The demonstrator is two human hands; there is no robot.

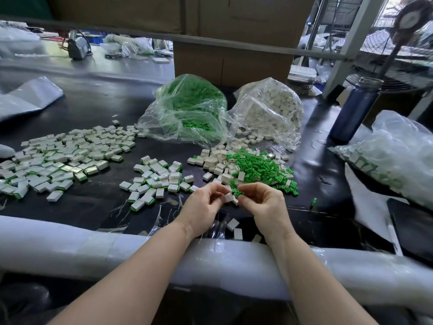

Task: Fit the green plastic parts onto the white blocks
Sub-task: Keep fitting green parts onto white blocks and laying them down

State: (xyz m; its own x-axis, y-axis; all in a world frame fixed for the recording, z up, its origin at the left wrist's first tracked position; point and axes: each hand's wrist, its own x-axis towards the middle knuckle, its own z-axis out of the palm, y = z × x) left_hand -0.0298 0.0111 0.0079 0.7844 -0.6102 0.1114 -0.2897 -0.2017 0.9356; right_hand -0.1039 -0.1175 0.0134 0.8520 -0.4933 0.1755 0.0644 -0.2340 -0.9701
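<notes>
Both hands meet over the near middle of the dark bench point(93, 106). Left hand point(203, 205) curled, fingertips pinching a small white block point(228, 197). Right hand point(262, 202) curled too, thumb and forefinger pinching a green part point(238, 192) just above the block; a second white piece point(235, 201) shows between the fingers below it. Part and block very close; whether seated or only touching, cannot tell.

White blocks: small rectangular shells, matt, plain. Green parts: bright green, small, thin and stubby; finer shape too small to make out.

Just beyond the hands, a loose heap of green parts point(262, 168) lies mixed with bare white blocks point(218, 160). Left of that, a small cluster of fitted blocks point(157, 177), each white with a green edge showing. Far left, a wide spread of the same fitted blocks point(63, 156).

Further back, centre: clear bag of green parts point(189, 109), open toward the heap. Right of it, clear bag of white blocks point(269, 109). Three white blocks point(234, 227) lie near the bench's close edge, by the right wrist. One stray green part point(314, 202) right of the hands.

Blue bottle point(356, 109) stands at the right. White foam padding point(93, 249) runs along the near edge under both forearms.
</notes>
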